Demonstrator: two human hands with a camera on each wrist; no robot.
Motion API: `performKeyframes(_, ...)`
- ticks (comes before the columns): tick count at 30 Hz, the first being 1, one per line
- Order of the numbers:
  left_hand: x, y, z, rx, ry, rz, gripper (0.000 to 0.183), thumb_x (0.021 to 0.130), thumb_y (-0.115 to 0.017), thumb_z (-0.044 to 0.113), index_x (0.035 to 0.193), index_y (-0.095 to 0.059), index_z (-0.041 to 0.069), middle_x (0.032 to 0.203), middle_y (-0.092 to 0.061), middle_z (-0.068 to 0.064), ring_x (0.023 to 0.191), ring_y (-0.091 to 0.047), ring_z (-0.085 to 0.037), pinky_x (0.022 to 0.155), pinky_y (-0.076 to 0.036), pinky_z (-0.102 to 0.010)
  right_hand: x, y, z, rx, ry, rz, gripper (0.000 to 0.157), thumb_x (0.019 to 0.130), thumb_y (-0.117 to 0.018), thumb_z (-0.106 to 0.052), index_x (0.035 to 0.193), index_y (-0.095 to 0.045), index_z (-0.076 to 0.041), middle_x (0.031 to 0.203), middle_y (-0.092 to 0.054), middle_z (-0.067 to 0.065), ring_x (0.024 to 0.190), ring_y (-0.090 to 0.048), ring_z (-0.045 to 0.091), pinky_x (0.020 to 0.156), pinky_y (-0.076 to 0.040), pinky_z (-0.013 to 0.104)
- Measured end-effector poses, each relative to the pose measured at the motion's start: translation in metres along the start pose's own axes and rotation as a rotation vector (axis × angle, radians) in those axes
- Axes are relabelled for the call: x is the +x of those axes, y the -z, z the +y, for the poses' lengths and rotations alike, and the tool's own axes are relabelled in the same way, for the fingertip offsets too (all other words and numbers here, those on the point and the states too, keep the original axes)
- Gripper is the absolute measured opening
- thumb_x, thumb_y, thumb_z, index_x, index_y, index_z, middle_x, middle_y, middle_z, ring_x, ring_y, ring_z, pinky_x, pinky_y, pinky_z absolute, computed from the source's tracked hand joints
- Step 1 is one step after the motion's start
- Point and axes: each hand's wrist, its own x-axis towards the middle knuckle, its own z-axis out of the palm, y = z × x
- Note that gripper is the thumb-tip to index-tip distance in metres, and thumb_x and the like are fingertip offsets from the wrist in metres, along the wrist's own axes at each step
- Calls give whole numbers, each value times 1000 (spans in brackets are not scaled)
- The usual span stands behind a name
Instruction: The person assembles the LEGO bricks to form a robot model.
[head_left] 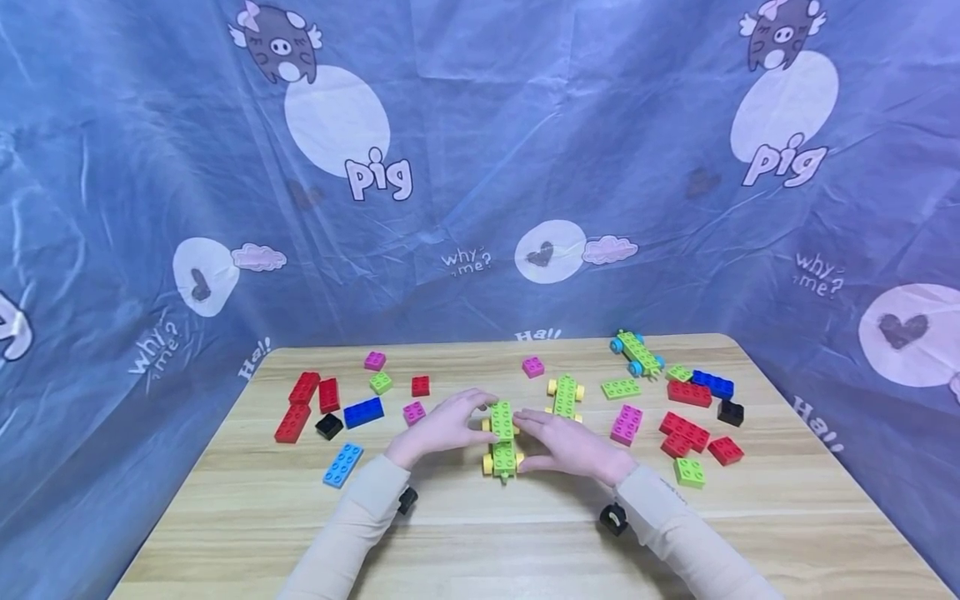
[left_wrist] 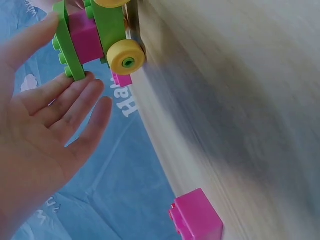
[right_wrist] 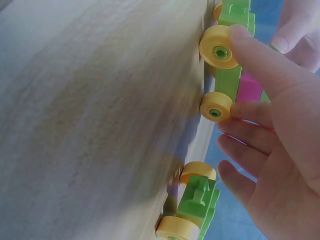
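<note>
A green wheeled base [head_left: 505, 461] with yellow wheels stands between the hands on the table. On its far part sits a pink brick [left_wrist: 86, 37], topped by a green eight-stud plate [head_left: 501, 417]. My left hand [head_left: 442, 429] pinches that plate between thumb and fingertips, as the left wrist view shows. From the other side, my right hand [head_left: 570, 446] holds the base, thumb on a near yellow wheel [right_wrist: 218, 47] and index finger by the far wheel. Its other fingers are loosely extended.
A second green base [head_left: 567, 392] with yellow wheels stands just beyond the right hand. Farther back is a green base [head_left: 637, 353] with blue wheels. Loose red, blue, pink, black and green bricks lie on both sides, among them a light-blue brick [head_left: 343, 465].
</note>
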Motion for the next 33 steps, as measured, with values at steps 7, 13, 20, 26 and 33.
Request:
performKeyframes(7, 0, -1, 0, 10, 10, -8, 65, 81, -69, 42, 135, -47, 12, 128, -57, -3, 115, -56, -19, 100, -47, -38, 0, -1, 0, 0, 7, 4, 76, 81, -62, -52, 136, -45, -3, 141, -47, 18, 129, -47, 31, 106, -41, 44)
performKeyframes(13, -1, -2, -1, -7, 12, -7, 66, 82, -68, 43, 136, -46, 11, 131, -55, -5, 119, -54, -22, 103, -45, -40, 0, -2, 0, -4, 8, 9, 77, 81, -62, -53, 136, -45, -3, 141, -47, 18, 129, -47, 31, 107, -41, 44)
performKeyframes(20, -4, -3, -4, -6, 3, 14, 67, 83, -66, 46, 137, -46, 11, 133, -55, -3, 122, -53, -19, 105, -44, -38, 0, -2, 0, -4, 13, 8, 76, 81, -62, -52, 136, -45, -2, 141, -47, 18, 130, -47, 31, 107, -41, 44)
performKeyframes(26, -5, -3, -4, -16, 4, 30, 67, 82, -67, 46, 136, -47, 12, 130, -57, -3, 120, -54, -19, 104, -45, -38, 0, -1, -1, -5, 9, 4, 77, 82, -61, -52, 137, -44, -2, 141, -46, 18, 130, -46, 31, 107, -40, 43)
performKeyframes(33, -5, -3, -4, -12, -3, 46, 66, 80, -68, 48, 133, -50, 13, 126, -59, -4, 115, -57, -18, 99, -48, -37, -1, 0, -1, -6, 2, -1, 77, 82, -61, -53, 137, -43, -3, 141, -46, 17, 131, -46, 31, 108, -40, 43)
